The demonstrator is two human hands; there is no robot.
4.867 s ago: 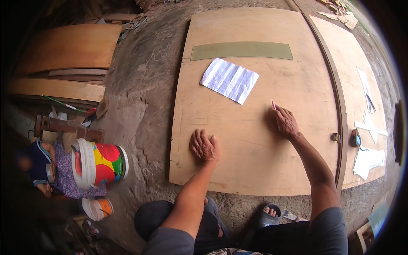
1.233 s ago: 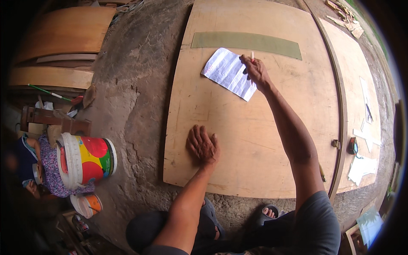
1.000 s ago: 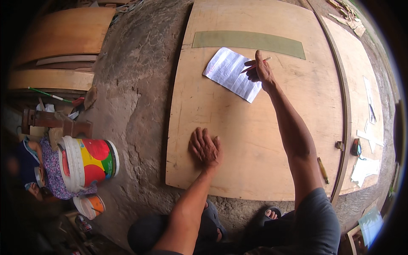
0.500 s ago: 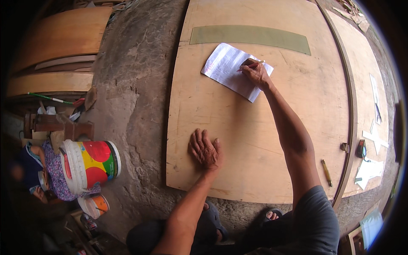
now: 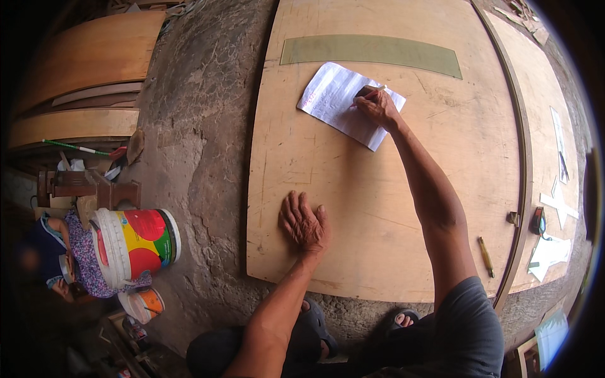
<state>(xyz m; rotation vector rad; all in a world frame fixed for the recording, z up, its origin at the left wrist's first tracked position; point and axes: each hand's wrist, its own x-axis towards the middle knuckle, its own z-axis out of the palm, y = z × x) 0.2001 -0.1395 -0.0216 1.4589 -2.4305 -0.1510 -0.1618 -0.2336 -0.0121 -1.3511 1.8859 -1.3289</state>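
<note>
Pressed palm down on the large plywood sheet (image 5: 384, 233), my left hand (image 5: 307, 227) lies flat with its fingers apart. My right hand (image 5: 380, 111) is closed round a pen (image 5: 382, 88), whose pale end sticks up past the knuckles. Beneath that hand a creased white sheet of paper (image 5: 331, 97) rests at a slant, with faint handwriting on it. The pen's tip is close to the paper, but whether it touches is hard to tell. Just beyond the paper lies a long greenish translucent strip (image 5: 372, 55).
A slim yellow tool (image 5: 486, 257) lies right of my forearm. Past the wooden strip (image 5: 524, 157) are a tape measure (image 5: 539, 220) and white cut-out shapes (image 5: 549, 257). At left stand a colourful bucket (image 5: 142, 242), a smaller tub (image 5: 146, 305) and a seated person (image 5: 82, 252).
My right hand has shifted very slightly left over the paper, still holding the pen. My left hand stays flat in the same place.
</note>
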